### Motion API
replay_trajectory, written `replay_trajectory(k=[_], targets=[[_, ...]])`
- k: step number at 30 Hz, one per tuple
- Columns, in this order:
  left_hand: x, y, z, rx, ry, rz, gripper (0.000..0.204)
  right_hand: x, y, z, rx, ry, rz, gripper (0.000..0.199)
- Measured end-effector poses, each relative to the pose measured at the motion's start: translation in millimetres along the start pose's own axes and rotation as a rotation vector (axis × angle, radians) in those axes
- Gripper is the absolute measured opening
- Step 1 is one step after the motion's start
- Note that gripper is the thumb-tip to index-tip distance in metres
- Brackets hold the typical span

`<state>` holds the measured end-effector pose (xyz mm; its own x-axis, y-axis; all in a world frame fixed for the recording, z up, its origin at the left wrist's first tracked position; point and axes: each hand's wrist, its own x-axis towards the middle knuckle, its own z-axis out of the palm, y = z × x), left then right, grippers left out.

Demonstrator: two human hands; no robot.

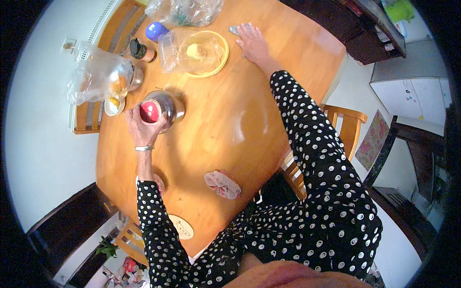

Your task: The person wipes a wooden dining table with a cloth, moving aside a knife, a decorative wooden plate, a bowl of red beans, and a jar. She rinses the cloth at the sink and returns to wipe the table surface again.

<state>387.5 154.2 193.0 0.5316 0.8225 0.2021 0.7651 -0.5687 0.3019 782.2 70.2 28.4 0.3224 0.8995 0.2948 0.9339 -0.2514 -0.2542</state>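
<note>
Two hands over round wooden table [230,125] | left hand [144,126], left of centre, fingers wrapped around red lid [150,111] seated on steel pot [168,104] | right hand [253,44], top centre, fingers spread flat on small grey cloth [236,30], mostly covered | pot contents hidden; wiping progress unclear.

Your left hand [142,126] is gripping a glossy red lid [150,111] on a shiny steel pot [168,106]; a polished metal bangle [144,148] is circling that wrist. Your right hand [253,44] is pressing a silvery, foil-like scrap [235,30]. The round varnished wooden table [240,120] is reflecting light smoothly. A clear crinkled plastic bag [170,50] is covering a translucent yellow plastic bowl [204,54]. A soft pink cloth [222,184] is looking matt.
</note>
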Motion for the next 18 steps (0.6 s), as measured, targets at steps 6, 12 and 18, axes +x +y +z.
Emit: replay_trajectory(k=[6,12,18], targets=[[7.4,-11.2,11.7,0.018,-0.031,-0.065,0.073,-50.3,-15.6,-6.4,-0.105,-0.239,-0.149,0.049],[5.7,-9.2,8.6,0.013,-0.034,-0.013,0.072,-13.8,46.4,-8.7,-0.024,-0.282,-0.239,0.046],[8.6,-1.1,6.4,0.038,-0.085,-0.084,0.082,29.3,93.0,-12.2,-0.141,0.086,0.052,0.044]])
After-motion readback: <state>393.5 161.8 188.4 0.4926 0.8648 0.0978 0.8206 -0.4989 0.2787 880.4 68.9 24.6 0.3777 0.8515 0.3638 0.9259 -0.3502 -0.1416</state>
